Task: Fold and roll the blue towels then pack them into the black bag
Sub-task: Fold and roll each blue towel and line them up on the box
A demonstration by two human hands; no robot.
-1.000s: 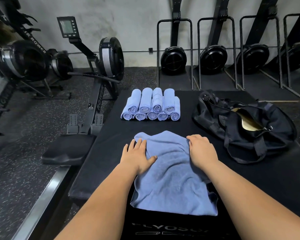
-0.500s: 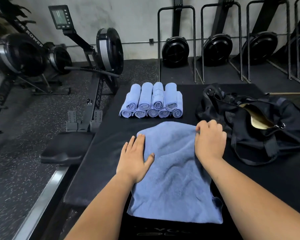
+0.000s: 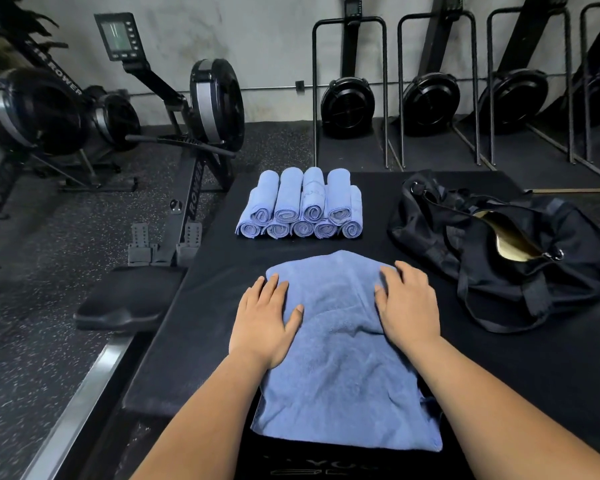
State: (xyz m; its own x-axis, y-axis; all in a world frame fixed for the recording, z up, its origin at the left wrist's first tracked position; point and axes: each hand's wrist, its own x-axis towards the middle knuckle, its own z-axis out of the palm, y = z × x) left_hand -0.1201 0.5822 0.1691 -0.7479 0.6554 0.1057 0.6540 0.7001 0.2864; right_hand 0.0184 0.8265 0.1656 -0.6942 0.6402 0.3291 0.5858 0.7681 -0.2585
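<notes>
Resting flat with straight fingers, my left hand [image 3: 264, 320] and right hand [image 3: 407, 306] pressed the blue towel [image 3: 340, 375] at lower centre; rolled towels [image 3: 300, 206] lay above it, black bag [image 3: 499, 271] at the right

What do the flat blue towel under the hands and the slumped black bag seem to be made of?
Flat blue towel: probably terry cloth or microfibre, matte; fuzzy nap and soft creases show. Black bag: likely woven synthetic fabric with faint sheen; it slumps limply. Its gold lining looks smooth and shiny.
</notes>
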